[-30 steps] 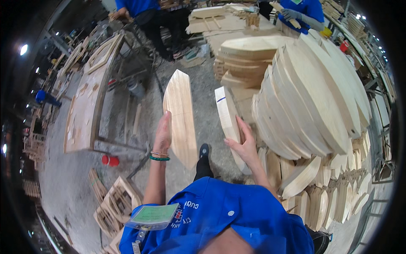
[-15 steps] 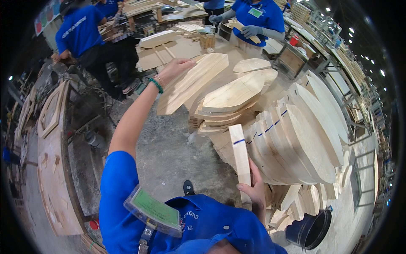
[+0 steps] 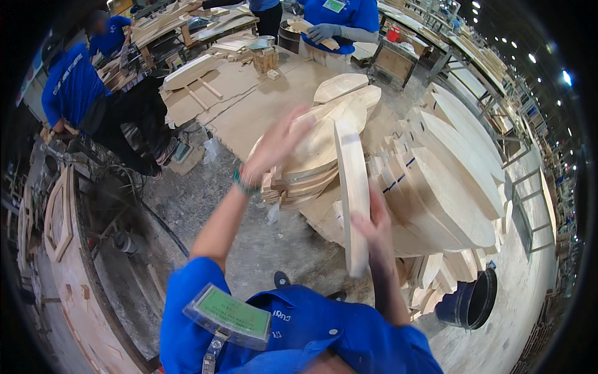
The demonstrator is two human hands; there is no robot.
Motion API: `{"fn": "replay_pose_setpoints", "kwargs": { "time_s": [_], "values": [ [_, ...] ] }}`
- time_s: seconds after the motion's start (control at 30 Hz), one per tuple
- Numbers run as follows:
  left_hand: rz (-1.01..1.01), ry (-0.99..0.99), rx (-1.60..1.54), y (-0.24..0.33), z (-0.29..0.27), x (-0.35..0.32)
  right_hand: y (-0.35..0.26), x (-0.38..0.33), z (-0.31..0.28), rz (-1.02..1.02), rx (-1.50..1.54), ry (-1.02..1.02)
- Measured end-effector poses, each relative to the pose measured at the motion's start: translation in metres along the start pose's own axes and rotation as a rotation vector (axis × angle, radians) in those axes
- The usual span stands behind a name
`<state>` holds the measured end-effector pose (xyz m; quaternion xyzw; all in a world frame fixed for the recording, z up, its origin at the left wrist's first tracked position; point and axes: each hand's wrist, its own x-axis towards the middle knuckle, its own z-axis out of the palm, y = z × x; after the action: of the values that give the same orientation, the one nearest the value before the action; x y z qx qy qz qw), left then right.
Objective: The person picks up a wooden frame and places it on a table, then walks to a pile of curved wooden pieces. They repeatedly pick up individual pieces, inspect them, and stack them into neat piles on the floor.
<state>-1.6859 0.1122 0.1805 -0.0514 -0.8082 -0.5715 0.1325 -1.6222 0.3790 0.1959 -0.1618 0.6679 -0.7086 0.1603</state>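
My right hand is closed on a pale wooden panel, which stands on edge with its narrow side towards me. My left hand, blurred by motion, has its fingers stretched out and holds nothing. It hovers at the near left side of a stack of shaped wooden panels; whether it touches the top one I cannot tell. Right of the held panel, a row of larger curved panels leans on edge, some with blue pen marks.
A black bucket is at the lower right. Cardboard spreads beyond the stack, bearing wood pieces and a small wooden block. A co-worker in grey gloves stands at the far side. A long bench runs along the left.
My left hand has let go of its panel over the stack and moved right and nearer. My right hand has raised the other panel from the leaning row.
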Motion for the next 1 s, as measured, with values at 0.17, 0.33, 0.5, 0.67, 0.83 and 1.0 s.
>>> {"fn": "replay_pose_setpoints", "kwargs": {
  "time_s": [0.17,0.33,0.5,0.67,0.83,1.0],
  "values": [
    [0.073,-0.03,0.096,0.098,0.029,-0.107,-0.035,0.072,0.075,-0.169,0.355,0.034],
    [0.03,0.28,-0.092,0.078,-0.029,-0.093,-0.038,0.089,0.09,-0.14,0.343,-0.127],
    [-0.129,0.19,-0.247,-0.017,-0.111,-0.026,-0.025,0.066,0.065,-0.116,0.155,-0.276],
    [-0.333,0.019,0.019,-0.079,-0.122,0.032,0.016,0.04,0.04,0.01,0.113,-0.258],
    [-0.544,-0.294,-0.044,-0.088,-0.081,0.036,0.05,0.015,0.0,0.161,0.081,-0.159],
    [-0.277,0.188,-0.755,-0.126,-0.057,-0.058,0.074,-0.035,-0.05,0.322,0.135,-0.06]
  ]
}}
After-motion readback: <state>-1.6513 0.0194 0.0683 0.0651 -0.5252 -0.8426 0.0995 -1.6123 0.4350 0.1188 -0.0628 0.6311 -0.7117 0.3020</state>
